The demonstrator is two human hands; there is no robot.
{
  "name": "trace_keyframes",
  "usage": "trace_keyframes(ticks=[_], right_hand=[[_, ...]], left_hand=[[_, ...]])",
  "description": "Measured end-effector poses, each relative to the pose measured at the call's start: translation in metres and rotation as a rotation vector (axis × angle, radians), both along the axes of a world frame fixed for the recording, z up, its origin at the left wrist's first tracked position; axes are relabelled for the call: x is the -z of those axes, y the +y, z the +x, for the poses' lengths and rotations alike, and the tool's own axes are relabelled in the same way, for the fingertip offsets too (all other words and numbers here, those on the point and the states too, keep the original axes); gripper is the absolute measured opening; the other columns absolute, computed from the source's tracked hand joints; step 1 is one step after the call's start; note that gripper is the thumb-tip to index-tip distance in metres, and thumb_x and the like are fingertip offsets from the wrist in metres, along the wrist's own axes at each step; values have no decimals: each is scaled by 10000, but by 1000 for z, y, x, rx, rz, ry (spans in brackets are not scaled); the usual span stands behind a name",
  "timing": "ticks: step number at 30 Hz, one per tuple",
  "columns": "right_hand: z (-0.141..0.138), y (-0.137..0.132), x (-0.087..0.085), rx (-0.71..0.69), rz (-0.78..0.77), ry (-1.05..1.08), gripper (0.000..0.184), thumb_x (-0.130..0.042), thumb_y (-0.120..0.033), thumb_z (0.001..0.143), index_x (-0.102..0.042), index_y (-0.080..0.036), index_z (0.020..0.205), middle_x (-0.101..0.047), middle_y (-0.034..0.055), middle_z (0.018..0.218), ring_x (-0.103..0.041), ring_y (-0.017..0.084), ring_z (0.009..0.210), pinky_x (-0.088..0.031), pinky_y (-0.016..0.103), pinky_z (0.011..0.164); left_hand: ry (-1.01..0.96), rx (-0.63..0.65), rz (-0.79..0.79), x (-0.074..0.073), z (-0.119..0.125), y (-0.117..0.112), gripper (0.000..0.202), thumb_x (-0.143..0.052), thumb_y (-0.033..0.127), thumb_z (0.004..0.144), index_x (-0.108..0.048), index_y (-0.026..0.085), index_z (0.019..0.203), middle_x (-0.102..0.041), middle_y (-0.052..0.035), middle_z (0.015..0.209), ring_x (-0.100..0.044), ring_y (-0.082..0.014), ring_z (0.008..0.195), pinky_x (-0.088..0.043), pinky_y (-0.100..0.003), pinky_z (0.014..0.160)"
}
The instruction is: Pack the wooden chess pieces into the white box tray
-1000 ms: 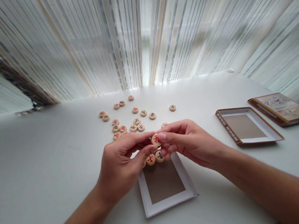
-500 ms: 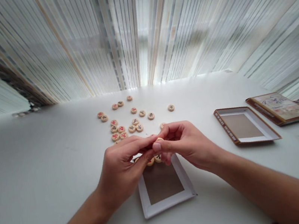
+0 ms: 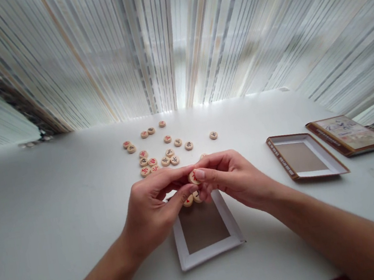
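Two hands [image 3: 147,205] [image 3: 237,174], two trays [image 3: 204,229] [image 3: 301,157], one box [image 3: 351,132] and twenty-one discs [image 3: 189,146] are visible.

Held disc [image 3: 192,178]: red character, partly covered — unreadable.
Other discs [image 3: 189,146]: one character each, red or black — too small to read surely.
Open box wall [image 3: 281,159]: pale lettering, illegible.
Picture box spine [image 3: 326,138]: tiny lettering, illegible.

Red-marked disc [image 3: 192,177] held raised at the far end of the tray [image 3: 211,251].
Disc: round, thick, pale wood-coloured; gripped between the fingertips of the left hand [image 3: 150,203] and right hand [image 3: 229,171]; marked face tilted toward the viewer, partly covered by the right thumb. Tray: shallow, rectangular, white-rimmed, brown-based; lies flat. Two similar pieces [image 3: 188,200], one red-marked and one black-marked, sit side by side at its far end, partly hidden by fingers.
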State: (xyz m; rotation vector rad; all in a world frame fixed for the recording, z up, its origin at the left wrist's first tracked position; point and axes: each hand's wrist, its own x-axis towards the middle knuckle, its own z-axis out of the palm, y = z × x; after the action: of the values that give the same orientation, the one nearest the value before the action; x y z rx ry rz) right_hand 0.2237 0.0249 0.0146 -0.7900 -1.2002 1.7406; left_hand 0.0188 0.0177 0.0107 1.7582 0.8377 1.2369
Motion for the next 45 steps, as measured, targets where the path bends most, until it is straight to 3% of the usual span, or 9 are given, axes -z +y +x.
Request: trace_keyframes(ticks=[6, 13, 17, 22, 30, 37, 45], right_hand=[[-2, -3, 2, 27, -24, 28, 346, -1039, -335, 673, -755, -167, 776, -741, -9, 647, -682, 124, 561, -582, 237, 569], [-1, -3, 1, 61, 28, -11, 333, -1013, -395, 711, -832, -144, 835, -786, 42, 680, -731, 155, 576, -626, 254, 568], [-1, -4, -1, 115, 129, -62, 312, -972, -407, 774, -883, -163, 946, -823, 76, 759, -785, 195, 671, -670, 304, 655], [-1, -3, -1, 110, 202, -39, 234, -914, -352, 861, -894, -244, 1067, -864, 72, 922, -815, 177, 791, -693, 283, 769], [-2, -2, 6, 172, 262, -33, 204, -930, -252, 840, -898, -241, 1042, -860, 61, 881, -794, 141, 725, -682, 225, 711], [-2, -3, 5, 122, 109, 26, 183, -906, -299, 887, -881, -211, 1046, -852, 53, 842, -807, 132, 709, -681, 198, 693], [-4, -3, 8, 75, -55, 127, 290, -942, -287, 850, -870, -242, 1127, -860, 45, 882, -817, 137, 705, -685, 199, 678]], left_hand=[[48, 30, 107, -1, -1, 0, 345, -804, 91, 925, -856, 286, 1206, -854, -40, 985, -795, -158, 864, -648, -229, 806], [19, 70, 66, 1, -1, 0, 366, -793, 87, 934, -831, 280, 1243, -838, -36, 1007, -796, -165, 881, -670, -262, 825], [16, -13, 52, 4, -3, 0, 326, -832, 124, 913, -843, 265, 1207, -834, -45, 1031, -792, -176, 906, -674, -271, 825], [-29, -116, 55, 5, -3, 1, 297, -836, 107, 908, -858, 296, 1136, -845, 6, 1026, -788, -138, 914, -656, -234, 870], [37, -213, 225, 11, -4, 2, 293, -868, 70, 860, -860, 275, 1069, -854, 14, 983, -783, -137, 886, -635, -236, 839], [-26, -187, 161, 7, -2, 2, 294, -907, 84, 823, -875, 260, 1056, -861, 21, 924, -783, -113, 783, -636, -193, 753], [-183, -136, -33, 4, 1, 1, 220, -874, 83, 852, -900, 256, 986, -876, 3, 888, -823, -137, 781, -669, -167, 731]])
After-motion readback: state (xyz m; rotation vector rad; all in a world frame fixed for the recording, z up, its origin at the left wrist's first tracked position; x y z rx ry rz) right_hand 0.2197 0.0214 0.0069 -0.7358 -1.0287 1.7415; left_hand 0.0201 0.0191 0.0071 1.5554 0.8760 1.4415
